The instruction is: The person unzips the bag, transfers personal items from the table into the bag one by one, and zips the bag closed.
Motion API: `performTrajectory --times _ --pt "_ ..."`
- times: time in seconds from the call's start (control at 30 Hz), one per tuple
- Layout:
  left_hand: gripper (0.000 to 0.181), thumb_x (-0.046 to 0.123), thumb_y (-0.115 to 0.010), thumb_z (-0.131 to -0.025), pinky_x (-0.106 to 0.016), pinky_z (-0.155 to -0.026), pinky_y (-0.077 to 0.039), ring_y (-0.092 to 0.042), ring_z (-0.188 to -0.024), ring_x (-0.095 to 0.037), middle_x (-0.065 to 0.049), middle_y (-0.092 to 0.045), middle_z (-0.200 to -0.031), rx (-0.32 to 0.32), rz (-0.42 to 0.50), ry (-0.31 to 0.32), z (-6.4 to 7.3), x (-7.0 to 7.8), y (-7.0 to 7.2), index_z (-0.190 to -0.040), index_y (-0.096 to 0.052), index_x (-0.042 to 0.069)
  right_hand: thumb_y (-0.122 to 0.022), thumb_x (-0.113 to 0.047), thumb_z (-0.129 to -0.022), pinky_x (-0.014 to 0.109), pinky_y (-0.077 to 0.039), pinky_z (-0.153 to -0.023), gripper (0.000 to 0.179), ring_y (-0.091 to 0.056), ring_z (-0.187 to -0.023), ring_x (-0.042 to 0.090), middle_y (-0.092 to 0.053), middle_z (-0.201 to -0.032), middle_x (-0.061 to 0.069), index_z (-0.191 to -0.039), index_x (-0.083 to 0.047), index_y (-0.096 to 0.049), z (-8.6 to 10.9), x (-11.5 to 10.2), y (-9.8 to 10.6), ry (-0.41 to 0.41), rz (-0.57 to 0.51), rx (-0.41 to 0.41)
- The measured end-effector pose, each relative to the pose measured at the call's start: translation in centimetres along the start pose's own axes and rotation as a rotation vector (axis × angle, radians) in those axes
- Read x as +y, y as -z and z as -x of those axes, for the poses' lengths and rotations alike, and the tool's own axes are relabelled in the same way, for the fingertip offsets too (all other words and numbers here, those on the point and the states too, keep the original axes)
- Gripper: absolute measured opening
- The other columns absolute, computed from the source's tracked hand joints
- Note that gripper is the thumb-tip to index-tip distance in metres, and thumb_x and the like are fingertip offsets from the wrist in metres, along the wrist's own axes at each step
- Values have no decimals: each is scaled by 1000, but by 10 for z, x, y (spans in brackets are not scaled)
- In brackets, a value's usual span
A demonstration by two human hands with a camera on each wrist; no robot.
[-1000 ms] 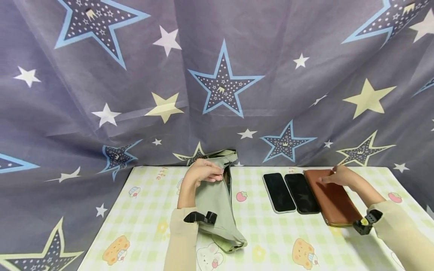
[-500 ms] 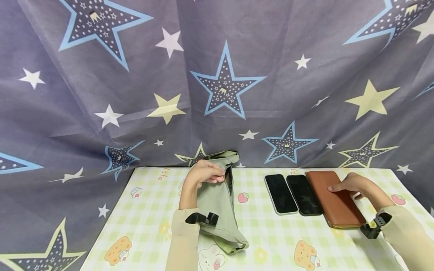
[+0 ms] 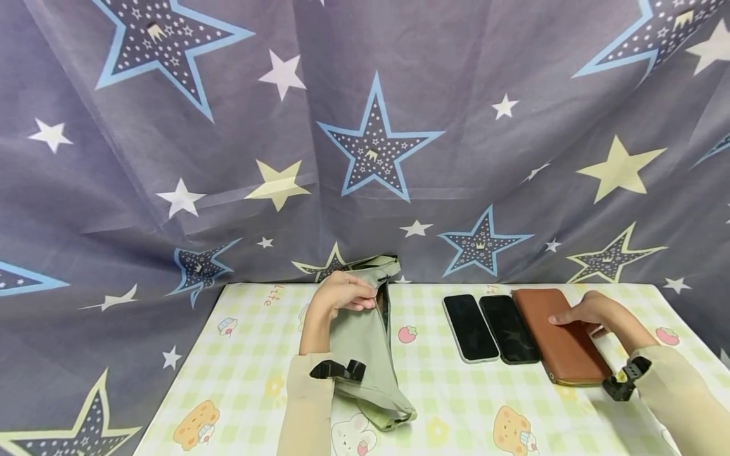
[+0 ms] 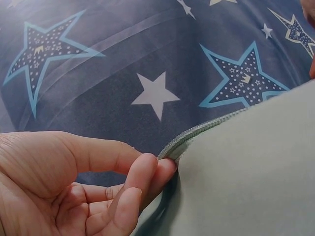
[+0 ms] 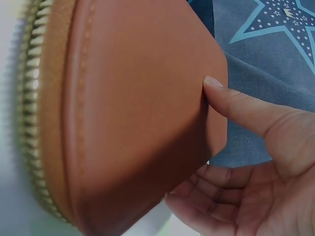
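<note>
In the head view, a grey-green zip bag [image 3: 362, 342] lies left of the table's middle, its opening facing right. My left hand [image 3: 342, 294] pinches the bag's zip edge near its far end; the left wrist view shows thumb and fingertips on the zip [image 4: 189, 135]. At the right lies a brown zip wallet [image 3: 561, 342]. My right hand [image 3: 595, 310] grips its right edge, thumb on the top face and the other fingers at the side and underneath, as the right wrist view shows. Gold zip teeth [image 5: 33, 98] run along the wallet's near end.
Two phones with dark screens, one light-edged [image 3: 470, 329] and one black [image 3: 509, 329], lie side by side just left of the wallet. A green checked cloth [image 3: 456, 405] covers the table. A grey star-print curtain [image 3: 365, 221] hangs along the back.
My right hand has moved from the wallet's far part, fingers over its top, to its right edge, where it now grips it. My left hand keeps its pinch on the bag.
</note>
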State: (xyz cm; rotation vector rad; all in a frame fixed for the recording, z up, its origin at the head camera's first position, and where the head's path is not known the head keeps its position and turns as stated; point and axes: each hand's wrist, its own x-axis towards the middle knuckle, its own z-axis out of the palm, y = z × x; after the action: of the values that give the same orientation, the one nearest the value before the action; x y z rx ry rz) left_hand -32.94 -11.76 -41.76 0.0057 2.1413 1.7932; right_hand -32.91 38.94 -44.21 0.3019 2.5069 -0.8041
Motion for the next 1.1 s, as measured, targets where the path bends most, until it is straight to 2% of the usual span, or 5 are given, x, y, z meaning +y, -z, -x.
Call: performTrajectory --times 0.4,0.6,0.7,0.93,1.1 --pt "21 2 -70 -89 -13 -53 -55 -67 -57 -3 3 -70 -62 -1 -11 -3 -1 -1 -3 -106 -71 -10 -83 -45 -81 31 -60 -63 69 -61 -70 21 -50 -83 10 -97 12 -49 -2 2 0 -26 47 38" --pt "23 3 -71 -89 -13 -54 -56 -67 -57 -3 3 -70 -62 4 -17 -4 -2 -2 -1 -108 -71 -11 -90 -50 -71 34 -63 -69 88 -64 -77 24 -54 -93 15 -109 18 -47 -6 2 2 -48 -22 10" --pt "25 2 -71 -90 -13 -54 -56 -67 -57 -3 3 -70 -62 -7 -9 -8 -2 -4 1 -109 -70 -13 -91 -53 -67 33 -63 -68 95 -64 -77 24 -55 -93 16 -110 19 -47 -7 1 3 -53 -14 6" --pt "28 0 -69 -90 -12 -52 -55 -67 -55 -2 3 -70 -62 -23 9 -12 -2 -2 2 -113 -67 -16 -84 -43 -81 37 -63 -72 81 -65 -83 26 -58 -93 16 -112 22 -48 -9 -1 5 -26 -12 -18" --pt "25 2 -69 -90 -12 -53 -55 -67 -56 -2 3 -70 -62 -20 -1 5 -2 -3 2 -110 -69 -13 -82 -41 -83 39 -64 -77 87 -66 -92 30 -60 -103 24 -121 27 -43 -8 0 1 -42 -21 -39"
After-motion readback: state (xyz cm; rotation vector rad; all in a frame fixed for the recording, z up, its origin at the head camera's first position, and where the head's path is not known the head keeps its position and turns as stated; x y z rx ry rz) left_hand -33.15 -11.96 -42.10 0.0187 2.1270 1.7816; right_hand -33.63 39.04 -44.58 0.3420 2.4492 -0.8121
